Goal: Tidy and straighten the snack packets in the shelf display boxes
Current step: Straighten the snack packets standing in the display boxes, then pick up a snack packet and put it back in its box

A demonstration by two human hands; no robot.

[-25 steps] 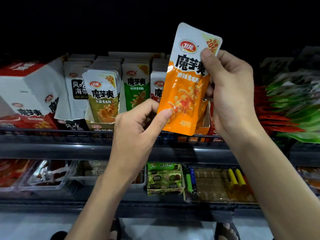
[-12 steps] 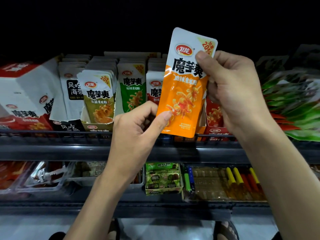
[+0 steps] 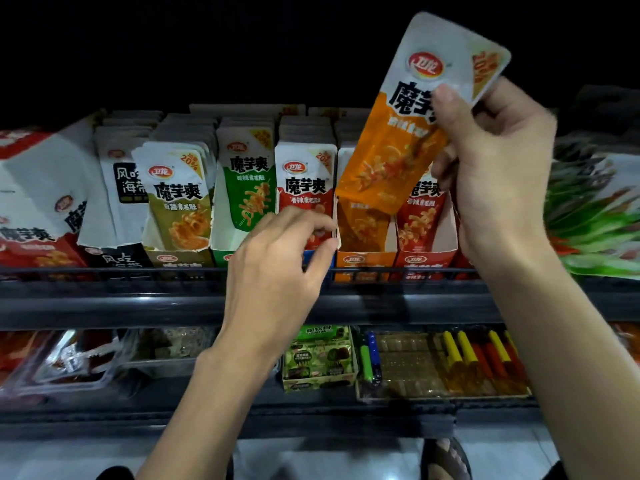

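My right hand (image 3: 495, 174) grips an orange snack packet (image 3: 391, 161) by its upper right part. The packet is tilted, and its lower end hangs just above the orange display box (image 3: 365, 261). More orange packets (image 3: 360, 223) stand inside that box. My left hand (image 3: 277, 265) is lower, in front of the red packets (image 3: 304, 188). Its thumb and curled fingers pinch the orange box's left cardboard wall. Further left stand rows of green packets (image 3: 247, 188) and olive packets (image 3: 180, 202), the olive ones leaning.
A black wire rail (image 3: 138, 271) fronts the shelf. A large white and red carton (image 3: 34, 188) lies at far left, and loose green and red packets (image 3: 595, 216) are piled at far right. The lower shelf holds a green box (image 3: 318, 362), coloured sticks (image 3: 467, 351) and a clear tray (image 3: 69, 358).
My left hand let go of the orange packet's lower edge and dropped to the box wall. My right hand carried the packet up and to the right, tilting it.
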